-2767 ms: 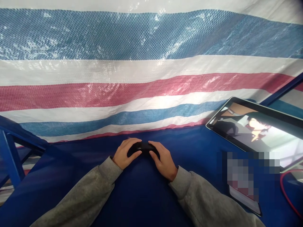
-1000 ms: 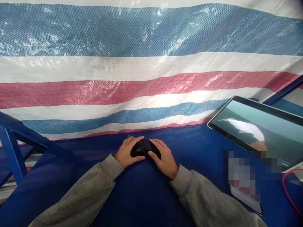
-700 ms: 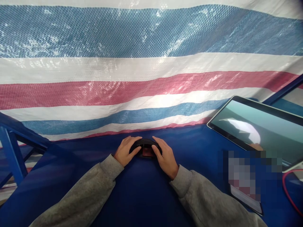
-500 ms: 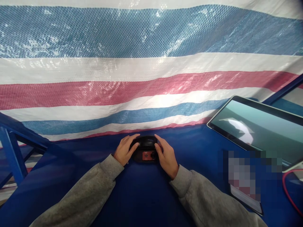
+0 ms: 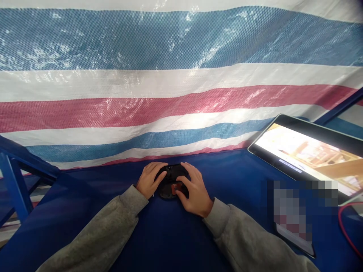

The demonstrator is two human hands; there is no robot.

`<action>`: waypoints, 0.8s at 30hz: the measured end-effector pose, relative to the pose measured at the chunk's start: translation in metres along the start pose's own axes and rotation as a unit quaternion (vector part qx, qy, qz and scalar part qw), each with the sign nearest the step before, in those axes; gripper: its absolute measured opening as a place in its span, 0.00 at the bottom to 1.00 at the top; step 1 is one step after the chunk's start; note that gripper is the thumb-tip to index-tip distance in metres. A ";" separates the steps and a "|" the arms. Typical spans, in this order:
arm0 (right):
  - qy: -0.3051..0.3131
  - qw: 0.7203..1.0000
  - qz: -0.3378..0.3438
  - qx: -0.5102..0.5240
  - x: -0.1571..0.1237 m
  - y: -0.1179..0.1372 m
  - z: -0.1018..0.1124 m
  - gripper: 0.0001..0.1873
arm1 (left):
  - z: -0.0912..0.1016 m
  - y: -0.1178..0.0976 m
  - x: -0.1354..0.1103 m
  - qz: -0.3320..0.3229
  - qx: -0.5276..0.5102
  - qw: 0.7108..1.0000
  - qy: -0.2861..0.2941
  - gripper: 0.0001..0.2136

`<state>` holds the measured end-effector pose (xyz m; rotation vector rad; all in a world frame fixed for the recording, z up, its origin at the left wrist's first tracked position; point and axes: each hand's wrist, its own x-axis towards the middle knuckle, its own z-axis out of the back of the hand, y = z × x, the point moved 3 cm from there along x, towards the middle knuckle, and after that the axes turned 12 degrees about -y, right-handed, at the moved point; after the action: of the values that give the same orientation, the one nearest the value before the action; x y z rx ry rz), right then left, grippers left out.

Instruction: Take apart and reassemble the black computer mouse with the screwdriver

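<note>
Black case (image 5: 171, 173) sits opened near the far edge of the desk (image 5: 136, 234); the left hand (image 5: 149, 181) grasps its left side, seemingly to steady it, while the right hand (image 5: 195, 192) grasps the right, thumb against the reddish piece (image 5: 174, 188) inside.

Loose, mottled grey sleeves (image 5: 95, 230) narrow into plain, snug cuffs (image 5: 133, 201) at bare hands (image 5: 147, 181).

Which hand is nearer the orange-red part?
Right hand: its thumb overlaps the orange-red part inside the open black case. Left hand only holds the case's left side.
</note>
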<state>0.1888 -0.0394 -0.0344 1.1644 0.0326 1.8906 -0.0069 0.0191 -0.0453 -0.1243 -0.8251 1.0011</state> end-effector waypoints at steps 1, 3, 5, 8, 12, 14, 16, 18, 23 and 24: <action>0.006 1.000 -0.004 -0.008 -0.001 -0.001 -0.002 0.10 | 0.000 0.000 0.000 0.000 -0.001 1.000 -0.001 0.16; 0.012 1.000 -0.015 -0.022 -0.002 -0.004 -0.006 0.06 | 0.002 -0.002 0.001 0.000 -0.003 1.000 -0.006 0.16; 0.016 0.999 -0.027 -0.034 -0.002 -0.008 -0.009 0.03 | 0.005 -0.006 0.001 -0.009 -0.004 1.000 -0.014 0.15; 0.014 0.998 -0.040 -0.042 -0.003 -0.013 -0.012 0.03 | 0.010 -0.015 -0.002 -0.060 -0.026 0.998 -0.019 0.17; -0.007 0.998 -0.050 -0.039 -0.003 -0.012 -0.009 0.03 | 0.010 -0.027 -0.007 -0.144 -0.057 0.987 0.040 0.24; -0.016 0.998 -0.055 -0.035 -0.002 -0.010 -0.006 0.05 | 0.008 -0.029 -0.008 -0.159 -0.053 0.984 0.060 0.21; -0.016 0.998 -0.059 -0.030 -0.001 -0.008 -0.004 0.08 | 0.008 -0.030 -0.009 -0.167 -0.052 0.982 0.064 0.15; -0.013 0.998 -0.060 -0.027 0.000 -0.007 -0.002 0.09 | 0.008 -0.030 -0.009 -0.169 -0.052 0.982 0.065 0.10; -0.017 0.996 -0.076 -0.037 0.000 -0.007 -0.002 0.08 | 0.009 -0.030 -0.008 -0.157 -0.048 0.983 0.077 0.07; -0.019 0.996 -0.080 -0.040 0.000 -0.008 -0.002 0.08 | 0.008 -0.030 -0.008 -0.158 -0.051 0.983 0.078 0.07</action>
<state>0.1927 -0.0341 -0.0393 1.1088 0.0274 1.7149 0.0062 -0.0063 -0.0305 -0.1525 -0.7263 0.6424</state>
